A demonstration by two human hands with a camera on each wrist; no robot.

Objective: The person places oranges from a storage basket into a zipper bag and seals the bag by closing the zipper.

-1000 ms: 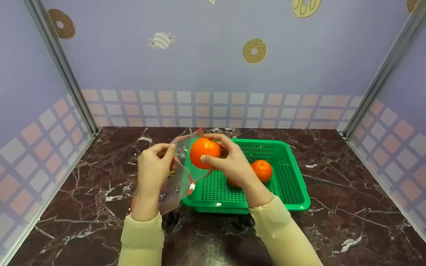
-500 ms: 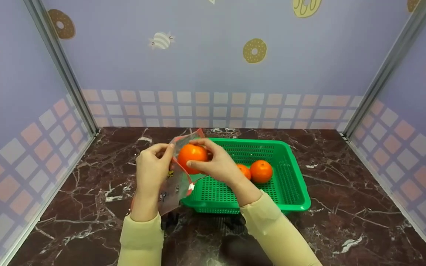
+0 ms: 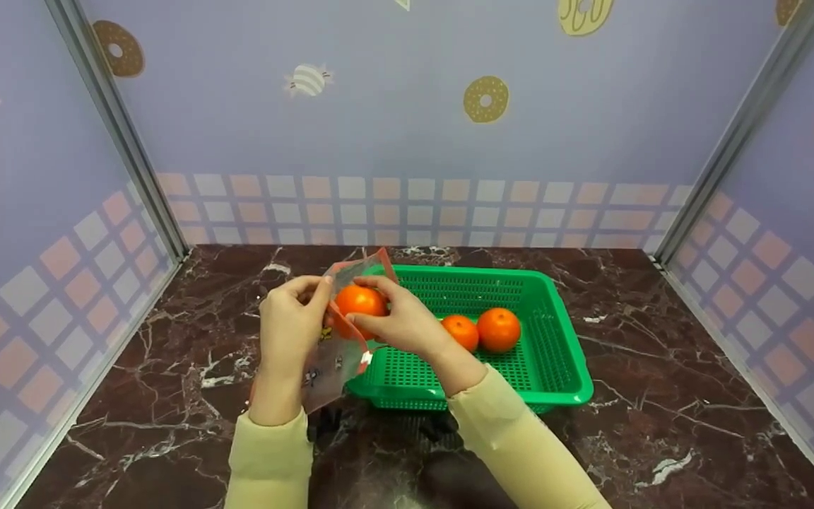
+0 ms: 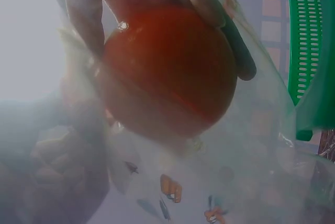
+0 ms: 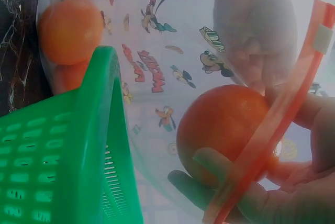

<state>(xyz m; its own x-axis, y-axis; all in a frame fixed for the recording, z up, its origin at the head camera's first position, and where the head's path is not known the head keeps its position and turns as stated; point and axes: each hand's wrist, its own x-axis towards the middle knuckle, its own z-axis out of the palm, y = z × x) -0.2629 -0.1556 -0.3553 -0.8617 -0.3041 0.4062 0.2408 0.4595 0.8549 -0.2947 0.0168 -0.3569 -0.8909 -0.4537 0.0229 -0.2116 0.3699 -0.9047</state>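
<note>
Left hand [image 3: 290,322]: thumb and fingers closed in a pinch on the rim of the bag. Right hand [image 3: 407,322]: fingers and thumb curved round the held orange [image 3: 361,302], which sits inside the bag's open mouth. Bag [image 3: 333,371]: clear plastic, cartoon prints, red zip edge, white slider [image 3: 366,358]; overlaps the left end of the basket. Bagged oranges [image 5: 71,30]: two, low in the bag, seen through the film. Basket [image 3: 576,360]: green plastic, slotted, on a dark marbled table [image 3: 661,403]. Loose oranges [image 3: 499,330]: two, side by side in the basket.
</note>
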